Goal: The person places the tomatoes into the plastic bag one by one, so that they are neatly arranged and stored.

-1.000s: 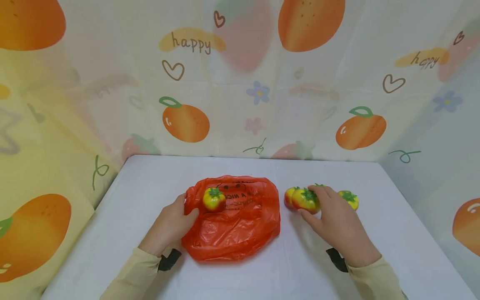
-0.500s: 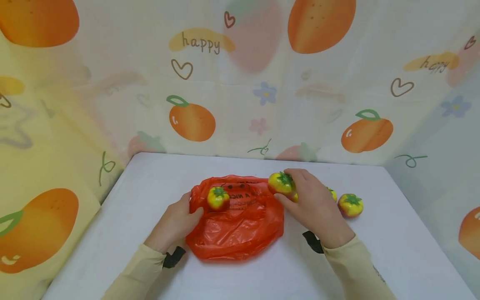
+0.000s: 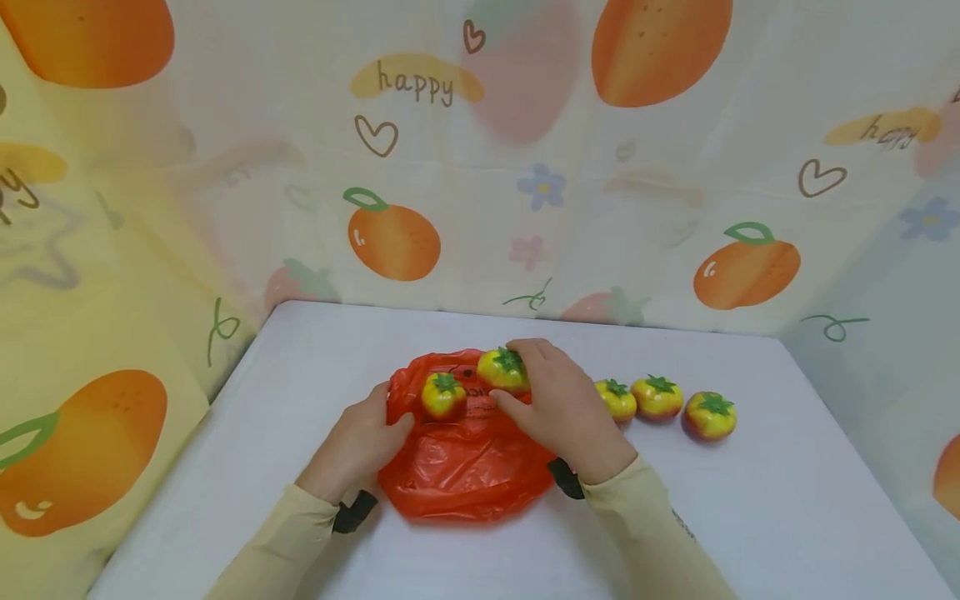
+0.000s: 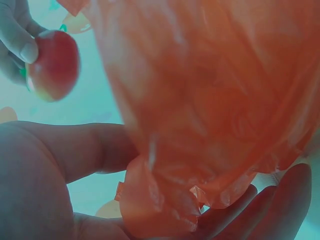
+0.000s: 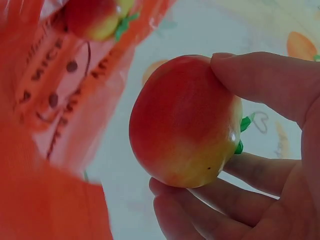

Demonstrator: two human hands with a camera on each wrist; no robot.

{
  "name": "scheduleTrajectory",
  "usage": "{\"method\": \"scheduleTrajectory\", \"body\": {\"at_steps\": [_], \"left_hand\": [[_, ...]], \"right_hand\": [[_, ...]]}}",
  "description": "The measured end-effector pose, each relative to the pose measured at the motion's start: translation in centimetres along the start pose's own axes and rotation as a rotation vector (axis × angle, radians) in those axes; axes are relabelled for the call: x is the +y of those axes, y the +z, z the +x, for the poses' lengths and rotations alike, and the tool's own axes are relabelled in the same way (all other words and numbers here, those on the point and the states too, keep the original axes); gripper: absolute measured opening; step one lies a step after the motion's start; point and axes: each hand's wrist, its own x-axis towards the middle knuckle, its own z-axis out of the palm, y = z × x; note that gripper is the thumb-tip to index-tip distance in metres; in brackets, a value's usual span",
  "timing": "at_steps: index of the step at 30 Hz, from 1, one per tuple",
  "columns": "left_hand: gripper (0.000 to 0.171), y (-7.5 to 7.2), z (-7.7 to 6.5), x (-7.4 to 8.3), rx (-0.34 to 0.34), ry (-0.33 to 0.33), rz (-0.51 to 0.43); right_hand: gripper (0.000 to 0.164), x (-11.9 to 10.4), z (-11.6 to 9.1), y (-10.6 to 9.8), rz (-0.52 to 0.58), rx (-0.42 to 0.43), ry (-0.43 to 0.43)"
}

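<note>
A person's left hand (image 3: 358,437) grasps the left edge of a red plastic bag (image 3: 468,475), thumb on the near side; the left wrist view shows the thin film bunched between thumb and fingers. The right hand (image 3: 562,408) holds 1 red-and-yellow fruit (image 3: 497,371) with a green leafy top, its thumb pressed to 1 side and its fingers curled along the other. In the head view this held fruit appears over the far right part of the bag; both wrist views show a gap between it and the film.

A 2nd fruit (image 3: 442,400) of the same kind lies at the far left part of the bag, close to the left hand, green top up. I cannot tell whether it sits inside the bag or on top. Dark lettering and a printed smiling face show on the film beside it.

To the right of the bag, 3 more fruits stand on the white table (image 3: 750,533): the left fruit (image 3: 618,403) partly behind the right hand, the middle fruit (image 3: 657,400) right next to it, and the right fruit (image 3: 709,418) slightly nearer. Beyond the far table edge hangs a cloth (image 3: 465,183) printed with oranges, hearts and flowers.
</note>
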Motion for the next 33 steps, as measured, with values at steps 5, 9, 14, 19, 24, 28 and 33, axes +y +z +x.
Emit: {"method": "scheduleTrajectory", "body": {"at_steps": [5,9,14,19,24,28,33], "left_hand": [[0.074,0.4,-0.1,0.3,0.002,0.006,-0.008],[0.075,0.6,-0.3,0.4,-0.002,0.009,-0.015],[0.076,0.5,-0.2,0.4,0.001,0.014,-0.017],[0.076,0.3,-0.2,0.4,0.001,0.008,-0.009],[0.076,0.2,-0.3,0.2,0.012,0.012,0.002],[0.076,0.2,-0.2,0.1,0.02,0.022,0.015],[0.075,0.2,-0.3,0.0,0.027,0.028,0.018]], "right_hand": [[0.064,0.0,0.3,1.6,0.032,-0.006,-0.012],[0.064,0.3,0.4,2.6,0.049,-0.035,0.021],[0.064,0.7,0.9,3.4,0.056,-0.056,0.044],[0.065,0.9,1.2,3.8,0.049,-0.066,0.052],[0.065,1.1,1.6,4.2,0.051,-0.081,0.048],[0.066,1.2,1.9,4.7,0.053,-0.114,0.055],[0.066,1.3,2.1,5.2,0.041,-0.135,0.066]]}}
